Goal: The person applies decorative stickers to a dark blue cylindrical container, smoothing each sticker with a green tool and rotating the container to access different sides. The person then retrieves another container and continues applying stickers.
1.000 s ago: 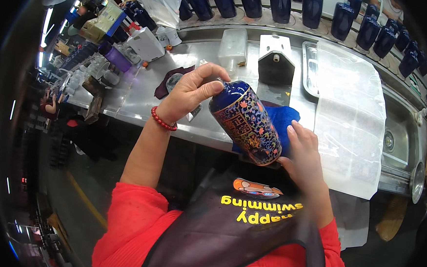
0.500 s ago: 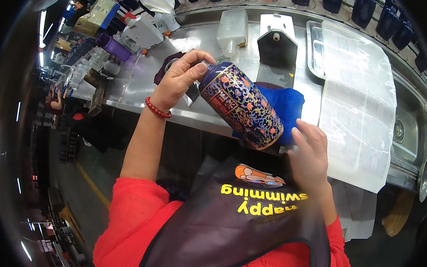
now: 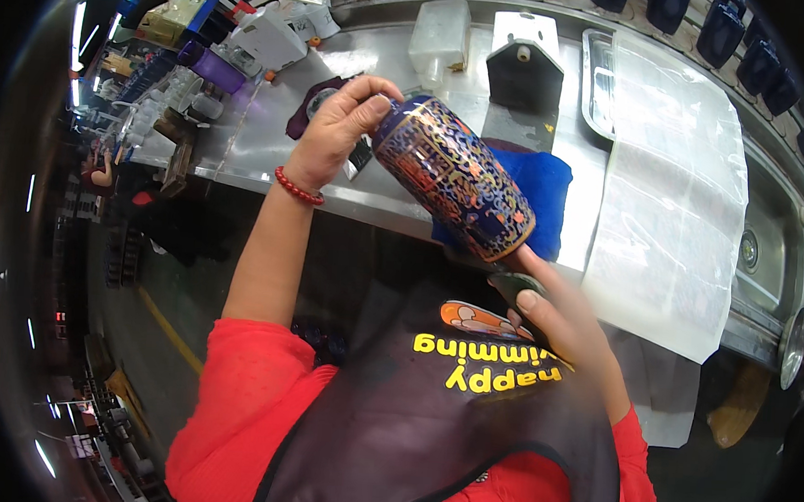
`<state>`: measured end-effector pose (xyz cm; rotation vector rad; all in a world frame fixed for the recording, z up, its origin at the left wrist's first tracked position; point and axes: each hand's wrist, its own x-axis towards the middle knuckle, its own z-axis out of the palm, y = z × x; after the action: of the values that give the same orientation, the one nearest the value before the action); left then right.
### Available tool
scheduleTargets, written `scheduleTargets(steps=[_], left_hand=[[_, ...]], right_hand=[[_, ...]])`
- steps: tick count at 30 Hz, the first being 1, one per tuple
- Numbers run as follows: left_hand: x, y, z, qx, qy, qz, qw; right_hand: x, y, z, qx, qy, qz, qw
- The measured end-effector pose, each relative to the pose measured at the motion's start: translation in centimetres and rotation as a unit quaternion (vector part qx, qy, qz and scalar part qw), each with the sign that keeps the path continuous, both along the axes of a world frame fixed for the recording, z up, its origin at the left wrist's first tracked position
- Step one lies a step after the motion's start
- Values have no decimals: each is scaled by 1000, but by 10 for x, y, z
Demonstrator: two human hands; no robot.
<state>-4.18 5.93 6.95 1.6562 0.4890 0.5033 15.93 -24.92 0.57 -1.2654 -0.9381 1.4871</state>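
Note:
A dark blue bottle (image 3: 457,176) with a glossy, colourful floral pattern is tilted in front of me, its base toward the lower right. My left hand (image 3: 335,136) pinches it at the neck, hiding the top end. Below the base is my right hand (image 3: 560,307), partly blurred. Its thumb presses on a dark green, smooth, rounded piece (image 3: 513,283) whose kind I cannot make out. The index finger reaches up to the bottle's base and seems to touch it. Behind the bottle, a blue cloth (image 3: 548,191) lies at the bench's front edge.
On the metal bench (image 3: 349,211) stand a translucent plastic container (image 3: 440,42) and a white-and-black stand (image 3: 523,70). To the right are a metal tray (image 3: 596,88), a translucent white sheet (image 3: 668,194) and a sink (image 3: 775,246). Several dark blue bottles (image 3: 667,10) line the back.
My right hand has moved down and turned under the bottle's base, and the dark green piece now shows in it. The bottle has rolled about its length, showing a different side.

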Motion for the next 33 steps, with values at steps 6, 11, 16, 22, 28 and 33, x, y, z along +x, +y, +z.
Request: scheduleTargets(steps=[6, 11, 16, 22, 28, 33], left_hand=[[-9, -17, 9, 2, 13, 62, 998], [-30, -45, 29, 26, 6, 107, 994], [-68, -87, 55, 98, 43, 171, 979], [-122, -132, 74, 149, 60, 229, 960], [-191, -160, 66, 124, 69, 291, 946], [-246, -162, 51, 207, 74, 341, 914]], right_hand=[[10, 5, -7, 42, 66, 11, 997], [15, 14, -8, 87, 53, 63, 993], [11, 26, -7, 63, 133, 120, 982], [-13, 42, -5, 15, 242, 192, 951], [-63, 66, -15, -46, 279, 254, 925], [-115, 94, -19, -41, 265, 283, 921]])
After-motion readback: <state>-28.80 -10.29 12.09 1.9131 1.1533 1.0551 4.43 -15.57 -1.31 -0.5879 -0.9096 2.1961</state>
